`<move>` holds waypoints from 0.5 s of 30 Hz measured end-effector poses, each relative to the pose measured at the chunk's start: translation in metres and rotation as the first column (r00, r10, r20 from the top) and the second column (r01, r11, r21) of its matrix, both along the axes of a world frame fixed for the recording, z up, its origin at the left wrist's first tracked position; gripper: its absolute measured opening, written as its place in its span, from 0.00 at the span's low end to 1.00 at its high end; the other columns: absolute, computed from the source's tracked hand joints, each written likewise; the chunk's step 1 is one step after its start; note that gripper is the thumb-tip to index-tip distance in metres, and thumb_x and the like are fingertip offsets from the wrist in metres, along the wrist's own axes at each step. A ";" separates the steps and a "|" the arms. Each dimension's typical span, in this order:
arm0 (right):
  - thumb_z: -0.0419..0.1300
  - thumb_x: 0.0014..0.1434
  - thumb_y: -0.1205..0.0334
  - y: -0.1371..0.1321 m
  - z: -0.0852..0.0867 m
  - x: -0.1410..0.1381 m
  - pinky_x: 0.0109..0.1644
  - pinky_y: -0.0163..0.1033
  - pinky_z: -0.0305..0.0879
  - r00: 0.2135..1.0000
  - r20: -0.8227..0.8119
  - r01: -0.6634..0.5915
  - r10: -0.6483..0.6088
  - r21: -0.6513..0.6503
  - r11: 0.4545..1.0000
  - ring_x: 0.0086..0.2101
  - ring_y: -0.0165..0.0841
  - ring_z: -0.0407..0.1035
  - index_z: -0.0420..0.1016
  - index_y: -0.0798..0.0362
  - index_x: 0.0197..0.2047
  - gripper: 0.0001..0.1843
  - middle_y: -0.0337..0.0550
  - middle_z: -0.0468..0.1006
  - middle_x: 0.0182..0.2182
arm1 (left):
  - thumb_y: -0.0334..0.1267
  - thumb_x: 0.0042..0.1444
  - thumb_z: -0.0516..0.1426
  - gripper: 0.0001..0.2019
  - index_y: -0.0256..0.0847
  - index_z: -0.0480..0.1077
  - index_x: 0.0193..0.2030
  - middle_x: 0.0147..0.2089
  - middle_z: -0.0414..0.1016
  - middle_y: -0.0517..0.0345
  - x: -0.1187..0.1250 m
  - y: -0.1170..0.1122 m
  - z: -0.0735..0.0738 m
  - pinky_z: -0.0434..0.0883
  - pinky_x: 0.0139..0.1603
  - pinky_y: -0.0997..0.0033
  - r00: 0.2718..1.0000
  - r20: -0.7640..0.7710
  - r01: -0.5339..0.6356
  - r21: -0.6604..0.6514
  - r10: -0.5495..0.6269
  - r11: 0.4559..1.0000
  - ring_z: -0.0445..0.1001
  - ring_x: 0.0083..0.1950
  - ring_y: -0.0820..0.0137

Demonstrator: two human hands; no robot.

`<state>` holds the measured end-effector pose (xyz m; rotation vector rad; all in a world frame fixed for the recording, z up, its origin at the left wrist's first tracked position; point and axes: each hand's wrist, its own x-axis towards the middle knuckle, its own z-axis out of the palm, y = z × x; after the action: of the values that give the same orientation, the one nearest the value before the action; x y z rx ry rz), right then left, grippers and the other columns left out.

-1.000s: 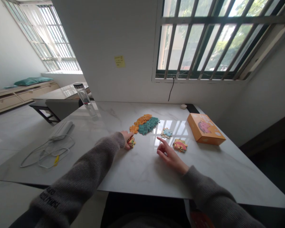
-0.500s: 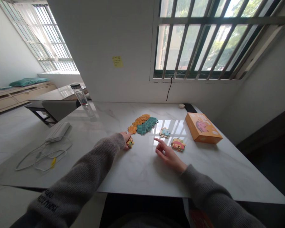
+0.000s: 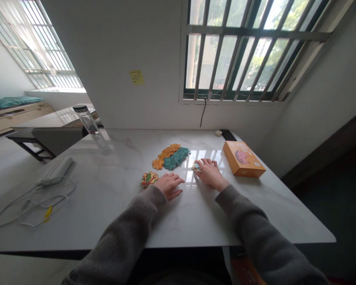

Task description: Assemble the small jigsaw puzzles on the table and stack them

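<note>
On the white marble table (image 3: 178, 221) lies a heap of orange puzzle pieces (image 3: 165, 153) and teal puzzle pieces (image 3: 176, 158). A small joined cluster of pieces (image 3: 149, 177) lies just left of my left hand (image 3: 169, 185), which rests flat on the table with fingers spread, holding nothing. My right hand (image 3: 209, 173) lies over two other small clusters; its fingers are bent down onto a light blue cluster (image 3: 195, 166), of which only an edge shows. The other cluster is hidden under the hand.
An orange puzzle box (image 3: 242, 158) lies right of my hands. A clear bottle (image 3: 89, 126) stands at the far left. A white power adapter (image 3: 55, 175) with coiled cables (image 3: 26, 202) sits at the left. A barred window and wall stand behind the table.
My left hand let go of the small cluster and moved right, lying flat. My right hand moved forward onto the two clusters. The camera shifted right.
</note>
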<state>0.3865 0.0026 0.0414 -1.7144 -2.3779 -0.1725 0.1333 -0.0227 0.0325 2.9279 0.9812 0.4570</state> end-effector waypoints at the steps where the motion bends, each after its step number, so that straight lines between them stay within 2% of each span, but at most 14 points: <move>1: 0.58 0.64 0.55 0.006 -0.002 0.001 0.60 0.53 0.50 1.000 0.000 0.020 -0.020 -0.008 1.000 0.58 0.52 0.60 0.63 0.53 0.66 0.29 0.59 0.68 0.61 | 0.41 0.60 0.58 0.13 0.43 0.73 0.50 0.45 0.76 0.51 0.006 -0.001 -0.005 0.69 0.49 0.60 1.000 0.004 -0.005 0.004 0.005 1.000 0.73 0.48 0.59; 5: 0.57 0.65 0.51 0.023 -0.009 0.003 0.61 0.53 0.50 0.998 -0.033 0.055 -0.058 -0.079 0.995 0.58 0.52 0.62 0.60 0.56 0.67 0.32 0.60 0.70 0.60 | 0.39 0.62 0.55 0.10 0.42 0.74 0.48 0.44 0.75 0.50 0.016 -0.003 -0.022 0.69 0.48 0.57 0.999 0.030 -0.029 0.025 0.028 0.999 0.72 0.47 0.58; 10: 0.59 0.65 0.55 0.025 -0.009 0.004 0.59 0.52 0.52 0.999 -0.037 0.005 -0.009 -0.115 0.993 0.53 0.50 0.68 0.70 0.57 0.57 0.21 0.58 0.77 0.52 | 0.36 0.60 0.56 0.10 0.42 0.73 0.48 0.42 0.75 0.51 0.017 -0.002 -0.030 0.70 0.48 0.59 0.985 0.164 -0.041 -0.061 0.051 0.997 0.71 0.45 0.61; 12: 0.61 0.64 0.57 0.018 -0.007 0.002 0.59 0.51 0.52 0.999 -0.030 -0.037 0.034 -0.116 0.993 0.53 0.47 0.69 0.71 0.56 0.55 0.18 0.56 0.78 0.50 | 0.35 0.59 0.56 0.14 0.42 0.72 0.52 0.42 0.74 0.52 0.016 0.000 -0.032 0.71 0.49 0.58 0.973 0.218 -0.059 -0.083 0.076 0.995 0.71 0.45 0.61; 15: 0.65 0.61 0.58 0.001 -0.007 -0.005 0.57 0.47 0.55 0.986 -0.060 -0.165 0.158 -0.132 0.977 0.51 0.44 0.70 0.72 0.53 0.51 0.16 0.51 0.78 0.47 | 0.38 0.57 0.60 0.25 0.43 0.65 0.62 0.50 0.71 0.48 0.013 0.001 -0.034 0.71 0.55 0.54 0.949 0.301 -0.072 -0.081 0.094 0.994 0.70 0.51 0.58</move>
<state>0.3811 0.0035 0.0348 -1.5498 -2.5307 0.0593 0.1465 -0.0219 -0.0014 2.6521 1.0533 0.8308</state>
